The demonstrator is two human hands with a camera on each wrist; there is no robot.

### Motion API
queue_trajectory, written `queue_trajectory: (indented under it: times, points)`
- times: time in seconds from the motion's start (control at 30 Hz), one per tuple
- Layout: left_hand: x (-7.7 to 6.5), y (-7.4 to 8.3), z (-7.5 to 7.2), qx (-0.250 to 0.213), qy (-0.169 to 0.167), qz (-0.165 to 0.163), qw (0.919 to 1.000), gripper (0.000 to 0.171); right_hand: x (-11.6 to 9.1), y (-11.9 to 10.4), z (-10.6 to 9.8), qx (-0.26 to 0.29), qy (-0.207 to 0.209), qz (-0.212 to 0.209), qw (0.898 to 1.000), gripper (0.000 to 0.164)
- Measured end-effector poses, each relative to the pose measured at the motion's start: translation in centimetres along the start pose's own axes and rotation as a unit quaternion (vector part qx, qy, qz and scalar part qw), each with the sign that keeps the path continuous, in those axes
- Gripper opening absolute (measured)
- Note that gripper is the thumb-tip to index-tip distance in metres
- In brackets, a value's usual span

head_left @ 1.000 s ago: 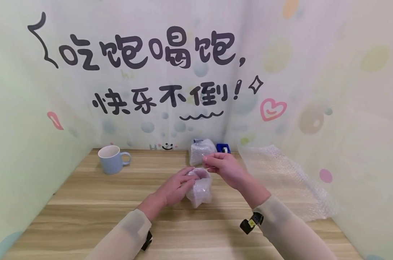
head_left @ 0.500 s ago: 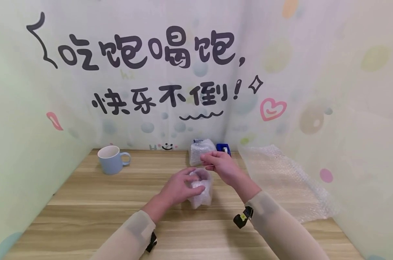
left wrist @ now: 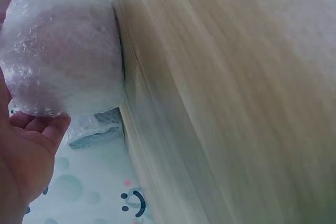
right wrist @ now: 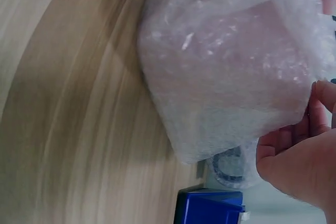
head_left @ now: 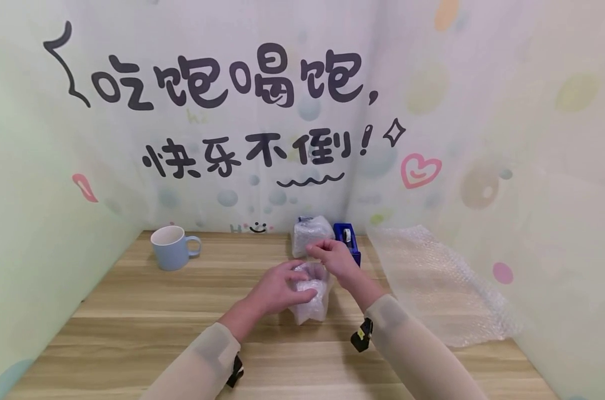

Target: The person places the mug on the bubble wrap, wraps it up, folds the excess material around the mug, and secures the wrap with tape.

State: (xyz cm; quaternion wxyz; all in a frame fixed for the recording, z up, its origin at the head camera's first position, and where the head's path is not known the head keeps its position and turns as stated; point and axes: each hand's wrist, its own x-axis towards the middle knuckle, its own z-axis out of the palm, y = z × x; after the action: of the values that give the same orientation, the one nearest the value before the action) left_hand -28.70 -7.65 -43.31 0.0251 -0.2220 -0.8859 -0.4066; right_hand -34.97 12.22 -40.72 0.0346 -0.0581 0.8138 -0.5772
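A bubble-wrapped cup (head_left: 311, 297), pinkish through the plastic and with its top open, stands on the wooden table (head_left: 182, 322). My left hand (head_left: 277, 286) holds it from the left, thumb on the near side and fingers on the far side. The left wrist view shows those fingers (left wrist: 42, 127) against the bubble wrap. Over the far rim, my right hand (head_left: 337, 261) pinches a thin pale strip, which looks like clear tape. In the right wrist view its fingertips (right wrist: 317, 93) touch the wrap's top edge; the strip is hardly visible there.
Behind the cup stands another bubble-wrapped bundle (head_left: 311, 236), with a blue tape dispenser (head_left: 354, 253) beside it. A light blue mug (head_left: 172, 255) is at the back left. A sheet of bubble wrap (head_left: 437, 289) lies flat at the right. Printed cloth walls (head_left: 262, 205) enclose the table.
My right hand has come left and lower, onto the cup's far rim, uncovering more of the tape dispenser. My left thumb has moved right across the cup's near side.
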Motion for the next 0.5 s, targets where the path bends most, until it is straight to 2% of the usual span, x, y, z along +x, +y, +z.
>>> queue_trajectory:
  times: [0.13,0.33,0.5]
  points:
    - [0.0,-0.1,0.0,0.002,-0.004,-0.002,1.0000,0.055,0.2,0.5,0.2,-0.020,-0.006,0.011,1.000,0.031]
    - [-0.1,-0.2,0.0,-0.003,-0.001,0.013,0.9999,0.051,-0.1,0.6,0.4,-0.036,-0.007,0.012,0.999,0.025]
    - [0.0,-0.2,0.0,-0.004,-0.006,0.018,0.9998,0.049,-0.1,1.3,0.6,-0.057,-0.010,0.020,0.998,0.029]
